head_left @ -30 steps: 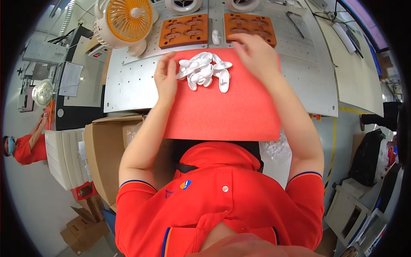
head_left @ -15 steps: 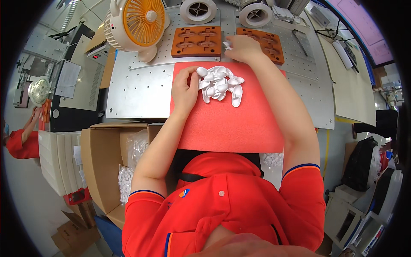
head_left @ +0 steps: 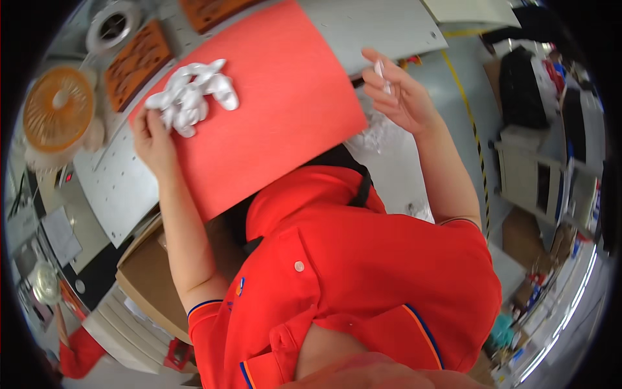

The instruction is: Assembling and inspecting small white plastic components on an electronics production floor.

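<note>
A pile of glossy white plastic parts [head_left: 188, 97], rounded and spoon-like, lies on the red foam mat [head_left: 272, 97] toward its far left. At the pile's left edge is my left hand [head_left: 155, 146], its fingers bent against a white part there; the fingertips are partly hidden. My right hand [head_left: 408, 97] is raised off the mat's right side, above the floor. Between its thumb and fingers sits a small white plastic part [head_left: 384, 79], blurred, the other fingers loosely curled.
Orange-brown mould blocks [head_left: 136, 65] stand on the perforated metal table [head_left: 103, 188] beyond the mat, near an orange-and-white fan [head_left: 59, 107]. A cardboard box [head_left: 149, 272] is below on the left. Clear plastic bags [head_left: 372, 133] lie under the mat's right corner.
The view has turned to the right. My right hand has left the mould blocks and swung out past the mat's right edge with a white part. My left hand stays at the pile.
</note>
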